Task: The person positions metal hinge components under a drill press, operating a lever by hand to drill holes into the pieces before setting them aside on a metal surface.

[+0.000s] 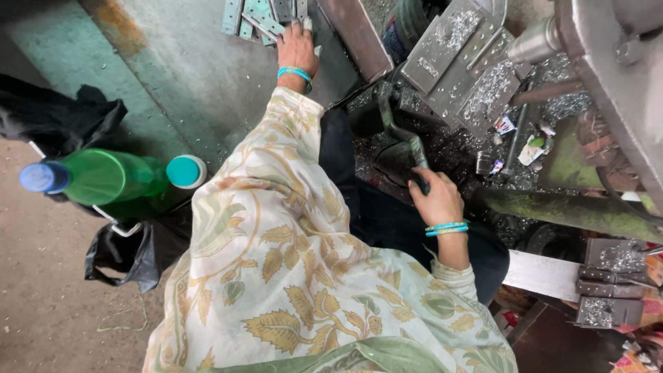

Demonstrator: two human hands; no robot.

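Nearest me, my right hand (pixel 434 202) is closed around the dark lever handle (pixel 404 148) of the press, just past my knee. Off to my left stand two green bottles (pixel 103 177) beside a black bag (pixel 124 255). Farther out, my left hand (pixel 297 48) lies palm down, fingers spread on a loose heap of flat punched brackets (pixel 257 17) on the green-painted surface (pixel 186 76). I cannot tell whether it has pinched one. Grey plates (pixel 459 65) dusted with metal shavings (pixel 483 86) are stacked beyond the lever. I judge this is the fetching step, with one bracket being singled out while the lever is held. The next move calls for a clean pinch on one bracket only.
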